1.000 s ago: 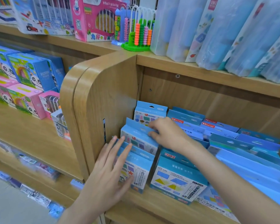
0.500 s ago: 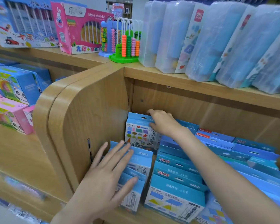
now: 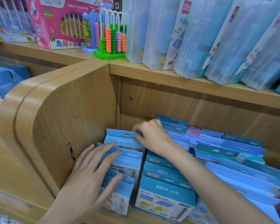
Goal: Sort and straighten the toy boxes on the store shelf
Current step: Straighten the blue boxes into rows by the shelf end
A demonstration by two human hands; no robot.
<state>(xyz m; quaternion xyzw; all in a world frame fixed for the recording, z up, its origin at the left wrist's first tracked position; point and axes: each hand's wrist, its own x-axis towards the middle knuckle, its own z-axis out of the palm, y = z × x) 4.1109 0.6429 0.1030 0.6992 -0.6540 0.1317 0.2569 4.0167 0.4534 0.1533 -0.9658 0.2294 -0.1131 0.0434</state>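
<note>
Left hand (image 3: 94, 173) is lying open and flat, fingers spread across the fronts of the left column of blue boxes (image 3: 123, 170), pressing on them and gripping nothing. Right hand (image 3: 149, 136) is reaching further back, fingers pinching the hang tab of the rear box (image 3: 121, 137) in that column. Both columns are sitting on the lower shelf (image 3: 145, 219), tight against the wooden side panel (image 3: 68, 110).

Progress, as a judgement: the left column and its neighbour (image 3: 165, 191) are looking roughly squared; boxes further right are lying overlapped and fanned, so much is remaining.

Writing: front box is showing blurred Chinese characters and a barcode; two tabs are carrying red characters. On the upper shelf, a clear pack (image 3: 176, 34) is reading "deli"; the pink box (image 3: 61, 25) is showing Chinese text.
</note>
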